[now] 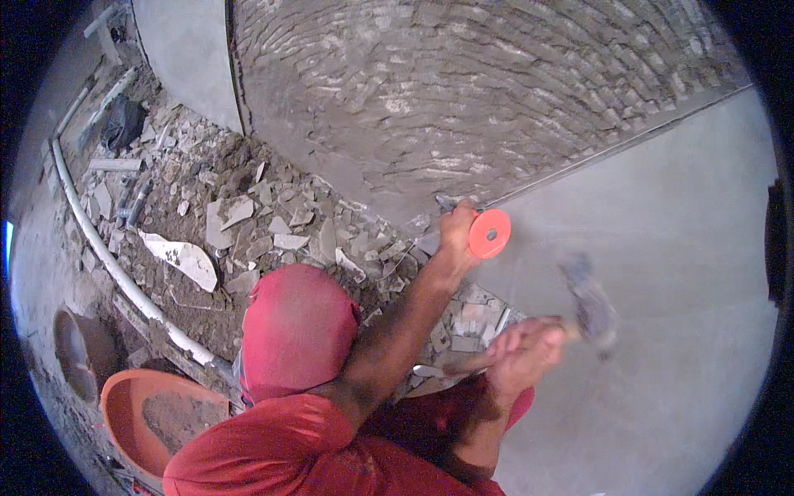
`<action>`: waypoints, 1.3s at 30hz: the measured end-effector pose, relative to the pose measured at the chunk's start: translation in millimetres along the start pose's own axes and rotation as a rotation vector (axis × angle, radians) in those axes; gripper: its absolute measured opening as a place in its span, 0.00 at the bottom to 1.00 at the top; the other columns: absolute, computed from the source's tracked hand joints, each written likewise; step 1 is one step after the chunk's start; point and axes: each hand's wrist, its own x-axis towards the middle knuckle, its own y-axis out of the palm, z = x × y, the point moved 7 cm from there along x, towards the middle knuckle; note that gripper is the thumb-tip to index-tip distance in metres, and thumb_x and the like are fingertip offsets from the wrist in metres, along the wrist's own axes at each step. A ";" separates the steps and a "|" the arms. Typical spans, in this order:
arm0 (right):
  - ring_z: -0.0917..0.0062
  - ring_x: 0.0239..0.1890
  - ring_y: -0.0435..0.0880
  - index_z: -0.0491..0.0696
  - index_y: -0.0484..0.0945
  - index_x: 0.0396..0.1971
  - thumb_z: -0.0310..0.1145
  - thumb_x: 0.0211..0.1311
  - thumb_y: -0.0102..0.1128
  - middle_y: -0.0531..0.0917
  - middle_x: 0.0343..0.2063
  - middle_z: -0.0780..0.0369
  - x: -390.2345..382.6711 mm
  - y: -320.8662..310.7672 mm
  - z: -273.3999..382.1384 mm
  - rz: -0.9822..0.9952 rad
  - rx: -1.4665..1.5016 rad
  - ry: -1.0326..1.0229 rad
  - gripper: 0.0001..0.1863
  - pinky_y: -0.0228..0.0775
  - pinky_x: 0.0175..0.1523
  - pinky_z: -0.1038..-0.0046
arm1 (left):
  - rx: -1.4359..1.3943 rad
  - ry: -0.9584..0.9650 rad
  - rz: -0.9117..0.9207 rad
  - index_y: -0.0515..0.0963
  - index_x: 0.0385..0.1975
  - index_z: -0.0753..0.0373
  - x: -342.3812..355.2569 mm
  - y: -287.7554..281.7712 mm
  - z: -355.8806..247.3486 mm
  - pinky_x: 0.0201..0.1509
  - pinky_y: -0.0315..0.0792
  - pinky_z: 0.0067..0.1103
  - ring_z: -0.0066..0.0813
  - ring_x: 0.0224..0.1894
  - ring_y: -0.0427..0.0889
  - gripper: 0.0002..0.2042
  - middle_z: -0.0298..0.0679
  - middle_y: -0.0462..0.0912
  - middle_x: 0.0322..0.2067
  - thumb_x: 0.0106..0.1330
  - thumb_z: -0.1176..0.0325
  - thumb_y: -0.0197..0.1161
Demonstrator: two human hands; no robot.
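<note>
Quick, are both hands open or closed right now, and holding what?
Left hand: closed, holding an orange-guarded chisel.
Right hand: closed, holding a hammer.

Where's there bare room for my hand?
Try over the smooth grey surface, right of the hammer and below the ridged patch; it might be a wall, so maybe not for setting things down. It's crowded left of the left hand: broken pieces spread toward the white pipe.

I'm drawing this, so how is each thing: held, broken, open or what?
Chisel with round orange guard: held in left grip
Wooden-handled hammer with grey head: held in right grip, blurred
Orange oval tub: open, holding brown material
Curved white pipe: lying, bent
Flat pale shards: broken, scattered
Grey ridged surface: rough, uneven
Grey panel at right: smooth
Dark bag-like bundle: crumpled
</note>
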 end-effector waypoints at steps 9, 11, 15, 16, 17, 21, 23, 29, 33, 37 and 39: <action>0.85 0.08 0.61 0.49 0.64 0.22 0.54 0.69 0.48 0.65 0.11 0.68 15.6 35.9 -28.1 0.119 -0.276 0.242 0.24 0.56 0.12 0.80 | -0.144 -0.038 0.104 0.70 0.27 0.66 4.9 13.0 -6.1 0.24 0.76 0.35 0.32 0.24 0.78 0.08 0.40 0.73 0.24 0.65 0.68 0.51; 0.85 0.08 0.61 0.49 0.64 0.22 0.55 0.70 0.46 0.64 0.10 0.68 9.8 20.8 -3.3 -0.005 -0.082 0.157 0.25 0.56 0.12 0.80 | -0.155 -0.034 0.060 0.69 0.28 0.66 6.1 11.8 -5.8 0.25 0.77 0.36 0.33 0.25 0.78 0.09 0.40 0.73 0.24 0.66 0.67 0.51; 0.85 0.08 0.61 0.49 0.64 0.23 0.56 0.70 0.43 0.63 0.10 0.69 5.3 10.2 12.0 -0.200 0.380 -0.125 0.25 0.54 0.11 0.80 | -0.172 0.027 0.074 0.70 0.28 0.67 11.9 10.9 -2.6 0.26 0.77 0.37 0.35 0.25 0.78 0.10 0.41 0.74 0.26 0.67 0.67 0.51; 0.85 0.08 0.61 0.49 0.64 0.24 0.55 0.70 0.43 0.63 0.10 0.69 8.0 23.5 13.0 -0.078 0.125 -0.231 0.25 0.54 0.11 0.80 | -0.171 0.027 0.057 0.70 0.28 0.67 14.5 7.7 -0.8 0.25 0.77 0.37 0.35 0.25 0.78 0.10 0.41 0.74 0.26 0.67 0.67 0.51; 0.85 0.08 0.61 0.49 0.63 0.24 0.55 0.70 0.43 0.63 0.10 0.69 10.9 37.2 8.6 0.007 -0.058 -0.315 0.24 0.54 0.11 0.80 | -0.202 0.012 0.099 0.70 0.28 0.66 16.2 8.4 2.1 0.25 0.76 0.37 0.34 0.24 0.78 0.09 0.41 0.74 0.25 0.67 0.67 0.51; 0.84 0.08 0.61 0.49 0.63 0.23 0.55 0.70 0.44 0.63 0.10 0.69 19.2 44.9 -37.1 0.163 -0.425 0.070 0.24 0.55 0.10 0.79 | 0.274 0.366 0.191 0.71 0.29 0.65 10.4 5.6 -17.9 0.28 0.76 0.35 0.33 0.24 0.77 0.10 0.41 0.75 0.26 0.68 0.66 0.49; 0.84 0.08 0.61 0.49 0.62 0.23 0.55 0.69 0.45 0.63 0.10 0.70 12.9 28.9 -33.9 0.086 -0.303 0.144 0.24 0.55 0.11 0.79 | 0.377 0.366 0.121 0.71 0.28 0.64 6.8 0.1 -20.9 0.27 0.76 0.34 0.33 0.23 0.76 0.09 0.40 0.75 0.25 0.67 0.66 0.50; 0.83 0.09 0.64 0.49 0.62 0.21 0.51 0.70 0.46 0.64 0.10 0.68 0.3 19.7 -17.7 -0.034 0.168 -0.141 0.23 0.56 0.11 0.78 | -0.065 0.011 0.042 0.69 0.24 0.64 10.5 -5.1 -4.1 0.22 0.74 0.35 0.30 0.21 0.75 0.07 0.38 0.72 0.23 0.63 0.69 0.52; 0.83 0.10 0.67 0.47 0.63 0.20 0.48 0.70 0.48 0.66 0.10 0.67 9.1 37.8 -41.0 0.136 -0.327 -0.042 0.22 0.57 0.11 0.78 | 0.358 0.672 0.327 0.69 0.24 0.64 1.5 0.6 -24.8 0.23 0.75 0.35 0.31 0.21 0.75 0.08 0.39 0.72 0.24 0.64 0.69 0.50; 0.81 0.15 0.69 0.46 0.68 0.26 0.44 0.68 0.49 0.70 0.14 0.64 -0.4 21.8 -30.4 0.138 -0.105 0.106 0.17 0.64 0.17 0.73 | 0.404 0.544 0.309 0.73 0.31 0.62 25.2 -10.7 -11.0 0.28 0.76 0.32 0.35 0.24 0.78 0.10 0.37 0.75 0.23 0.63 0.62 0.59; 0.83 0.09 0.64 0.48 0.65 0.24 0.51 0.71 0.43 0.69 0.12 0.64 -5.1 16.4 -9.2 0.066 0.165 -0.094 0.22 0.58 0.10 0.79 | 0.084 0.182 0.198 0.73 0.32 0.63 37.7 -21.6 4.1 0.29 0.76 0.31 0.36 0.24 0.79 0.14 0.38 0.77 0.24 0.58 0.59 0.66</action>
